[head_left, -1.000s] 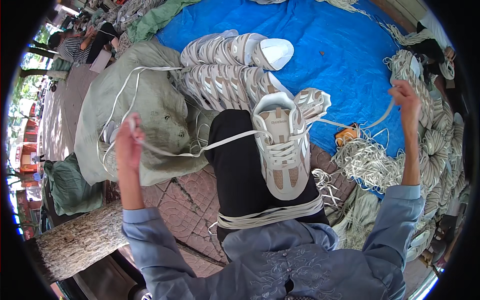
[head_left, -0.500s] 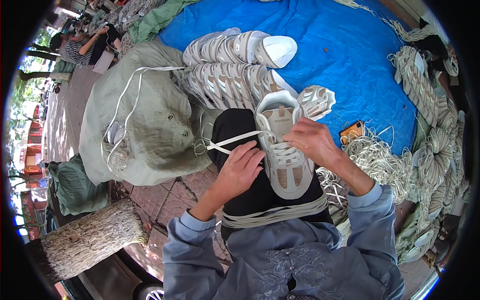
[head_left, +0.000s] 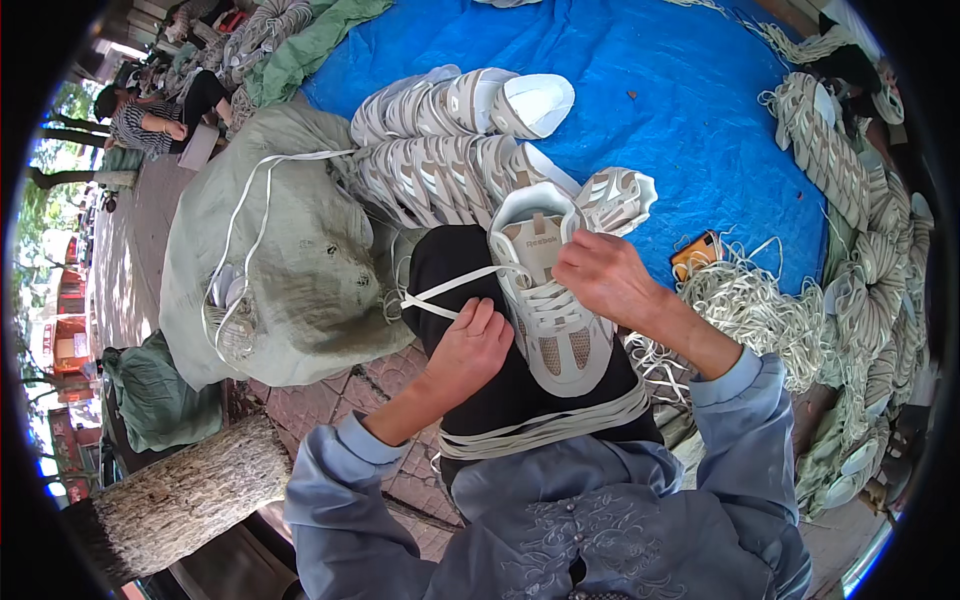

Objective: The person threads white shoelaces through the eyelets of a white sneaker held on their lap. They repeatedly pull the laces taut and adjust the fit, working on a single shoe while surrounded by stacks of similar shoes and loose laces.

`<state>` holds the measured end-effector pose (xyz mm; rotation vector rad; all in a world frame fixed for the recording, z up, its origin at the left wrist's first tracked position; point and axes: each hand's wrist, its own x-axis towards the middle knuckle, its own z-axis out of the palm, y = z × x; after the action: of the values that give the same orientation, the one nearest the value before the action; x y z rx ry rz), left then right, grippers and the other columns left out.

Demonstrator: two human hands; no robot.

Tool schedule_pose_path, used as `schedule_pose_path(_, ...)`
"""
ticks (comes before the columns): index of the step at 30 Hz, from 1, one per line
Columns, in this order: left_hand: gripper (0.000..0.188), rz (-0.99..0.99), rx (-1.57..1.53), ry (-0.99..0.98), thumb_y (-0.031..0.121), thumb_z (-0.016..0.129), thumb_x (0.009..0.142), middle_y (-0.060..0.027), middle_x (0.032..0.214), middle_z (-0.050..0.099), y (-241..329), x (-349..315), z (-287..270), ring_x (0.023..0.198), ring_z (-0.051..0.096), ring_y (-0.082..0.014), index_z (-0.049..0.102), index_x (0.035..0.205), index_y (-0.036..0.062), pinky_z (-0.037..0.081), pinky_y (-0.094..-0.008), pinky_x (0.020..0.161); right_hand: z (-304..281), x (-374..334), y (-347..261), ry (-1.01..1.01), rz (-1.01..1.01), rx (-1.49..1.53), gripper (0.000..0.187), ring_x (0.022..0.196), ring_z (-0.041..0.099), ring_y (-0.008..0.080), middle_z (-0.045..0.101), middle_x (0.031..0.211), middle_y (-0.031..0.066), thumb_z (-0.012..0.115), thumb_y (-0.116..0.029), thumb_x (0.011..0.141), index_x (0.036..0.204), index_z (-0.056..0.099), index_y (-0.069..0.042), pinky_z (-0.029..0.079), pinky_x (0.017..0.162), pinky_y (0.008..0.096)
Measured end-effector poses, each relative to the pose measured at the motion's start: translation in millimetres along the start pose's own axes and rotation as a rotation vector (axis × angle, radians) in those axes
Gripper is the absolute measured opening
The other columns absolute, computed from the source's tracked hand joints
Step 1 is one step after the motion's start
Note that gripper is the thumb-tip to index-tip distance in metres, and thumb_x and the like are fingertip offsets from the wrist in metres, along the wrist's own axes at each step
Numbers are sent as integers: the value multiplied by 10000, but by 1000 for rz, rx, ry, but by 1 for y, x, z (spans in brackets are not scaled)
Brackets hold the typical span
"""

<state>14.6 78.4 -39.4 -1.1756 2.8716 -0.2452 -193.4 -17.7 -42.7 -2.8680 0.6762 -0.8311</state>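
Observation:
A beige and white sneaker (head_left: 566, 372) rests on my dark-trousered lap, toe toward me. White shoelace (head_left: 440, 289) runs in crossed rows over its tongue, and a long loop of it stretches out to the left. My left hand (head_left: 468, 348) has its fingers curled around the lower strand of that loop, beside the shoe's left edge. At the right row of eyelets my right hand (head_left: 612, 278) is closed in a pinch. What lies between its fingertips is hidden. A bundle of pale laces (head_left: 545, 428) lies across my thighs.
Two rows of nested sneakers (head_left: 430, 180) lie on a blue tarp (head_left: 690, 130), a single shoe (head_left: 617, 200) beside them. A bulging sack (head_left: 300, 260) stands left. To the right are a lace heap (head_left: 750, 315), an orange object (head_left: 696, 255) and more strung shoes (head_left: 830, 150). A tree trunk (head_left: 190, 490) is lower left.
My left hand has drawn slightly down and left, its fingers more curled around the lace. My right hand stays at the eyelets, a little higher. The whole view has shifted slightly.

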Motion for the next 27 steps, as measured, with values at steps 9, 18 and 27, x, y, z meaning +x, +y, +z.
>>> schedule_pose_path(9,204,95,85,-84,136,508,650,-137,857,486,-4,7,-3,970,429,-285,533,803,2,353,-357,866,2,3,3,-107,-45,-136,75,676,485,156,448,645,21,540,-142,598,581,499,-82,431,519,264)
schedule_pose_path(18,215,-317,-568,374,-8,583,601,-124,799,536,3,37,-10,874,510,-258,517,806,4,412,-353,779,0,6,-3,-306,152,-200,58,530,579,204,515,661,85,541,-104,641,612,551,-55,467,451,309)
schedule_pose_path(27,140,-224,-261,368,39,536,617,-78,737,516,-18,76,6,808,489,-226,515,754,28,394,-353,731,7,7,13,-240,159,53,59,570,599,249,555,666,111,529,-73,665,657,582,-49,474,465,348)
